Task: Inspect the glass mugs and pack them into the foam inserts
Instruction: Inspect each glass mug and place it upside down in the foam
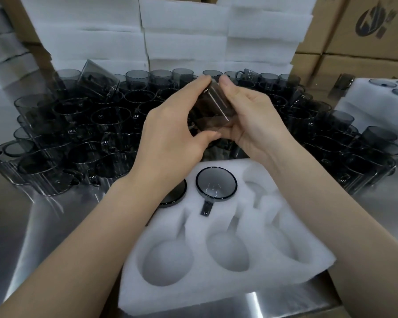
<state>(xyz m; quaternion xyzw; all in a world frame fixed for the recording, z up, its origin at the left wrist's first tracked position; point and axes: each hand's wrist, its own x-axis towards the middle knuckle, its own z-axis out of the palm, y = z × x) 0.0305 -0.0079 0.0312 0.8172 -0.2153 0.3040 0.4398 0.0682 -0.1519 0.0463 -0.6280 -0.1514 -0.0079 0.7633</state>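
Both hands, left hand (170, 136) and right hand (251, 120), have a grip round one smoky glass mug (213, 111) above the foam insert (228, 244). Slick, breakable stuff, I'd hold the body.

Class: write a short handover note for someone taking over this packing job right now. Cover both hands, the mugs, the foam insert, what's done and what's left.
Hands: left hand and right hand together grip one held mug, tilted, just beyond the foam insert.
Done: far-middle mug and far-left mug, partly hidden by the left wrist, sit in their cavities.
Left: seat the held mug; four cavities are empty. Many loose mugs wait on the table behind.
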